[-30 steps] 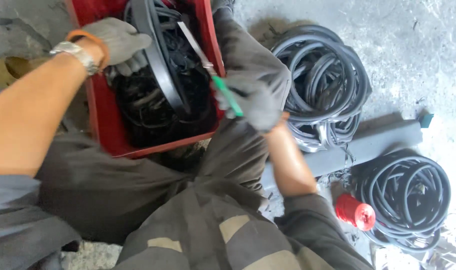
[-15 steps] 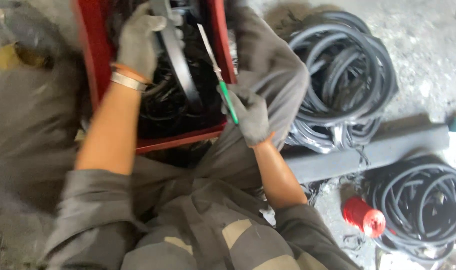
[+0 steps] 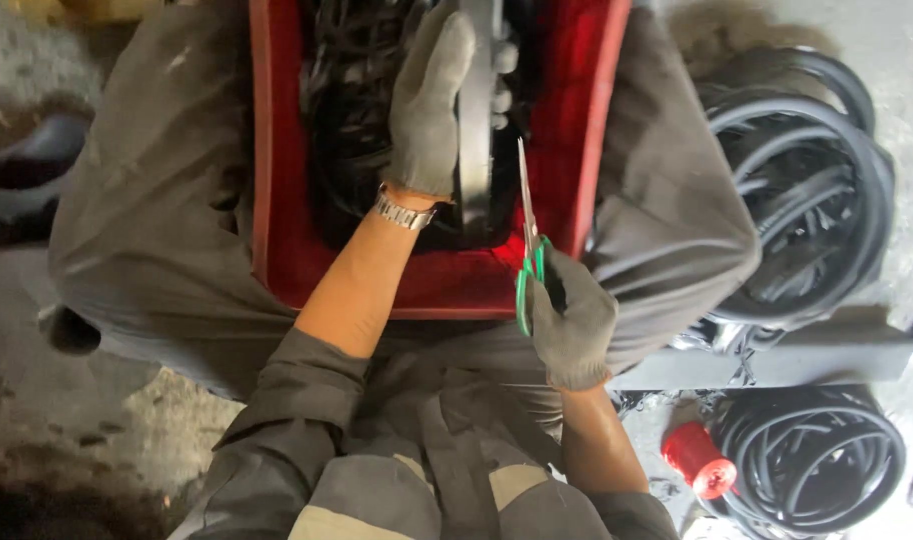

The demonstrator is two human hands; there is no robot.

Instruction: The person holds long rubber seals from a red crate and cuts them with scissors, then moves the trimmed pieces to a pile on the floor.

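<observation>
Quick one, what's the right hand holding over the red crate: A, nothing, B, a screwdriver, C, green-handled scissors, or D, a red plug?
C: the gloved right hand grips green-handled scissors, blades pointing up along the inner edge of the red crate, while the left hand rests on a black rubber ring inside it.

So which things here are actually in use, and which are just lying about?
In use:
- left hand on the black rubber ring
- right hand holding the green-handled scissors
- red crate between the knees

Lying about:
- coils of black hose
- smaller hose coil
- red cap
- grey bar
</observation>
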